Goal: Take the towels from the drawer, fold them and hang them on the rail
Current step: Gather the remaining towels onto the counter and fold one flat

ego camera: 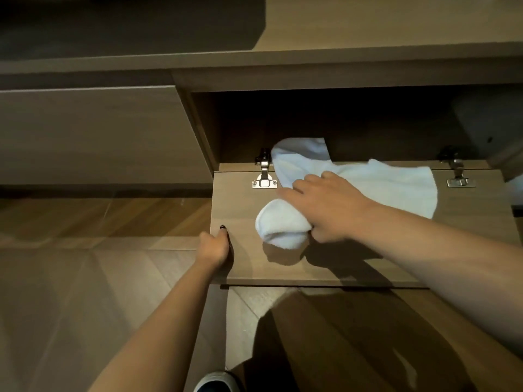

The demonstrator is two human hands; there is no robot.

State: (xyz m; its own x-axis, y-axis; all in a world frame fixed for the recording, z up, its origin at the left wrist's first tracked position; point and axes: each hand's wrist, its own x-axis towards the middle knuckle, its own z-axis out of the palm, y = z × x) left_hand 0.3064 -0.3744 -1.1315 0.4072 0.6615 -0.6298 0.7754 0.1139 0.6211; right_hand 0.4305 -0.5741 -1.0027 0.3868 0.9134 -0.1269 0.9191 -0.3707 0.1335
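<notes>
I am seeing a white terry towel point(365, 182), soft and rumpled, trailing out of the dark compartment point(339, 123) and lying across the inner face of the flap door point(467, 222), which is hanging open flat and level. The door is a smooth, matt wood-grain laminate panel, rectangular, joined to the cabinet by two metal hinges: the left hinge point(264, 174) is bright steel and touching the towel's edge, the right hinge point(457, 172) is darker and standing apart from the cloth. The right hand point(331, 210) is lying over the towel, its fingers point(300, 188) spread on the cloth while the thumb side is bunching a rounded, rolled fold of it; I am reading this as gripping the towel. The rolled end is hanging just above the panel and casting a shadow on it. The left hand point(216, 246) is gripping the left edge of the flap door, fingers curled round it, one dark nail showing on top. Left of the compartment a closed drawer front point(90, 134) of the same laminate is sitting flush. Below, the wooden floor point(85, 278) is showing a plank pattern, and a dark shoe point(215, 383) is visible at the bottom edge. The compartment's interior is too dark to read.
</notes>
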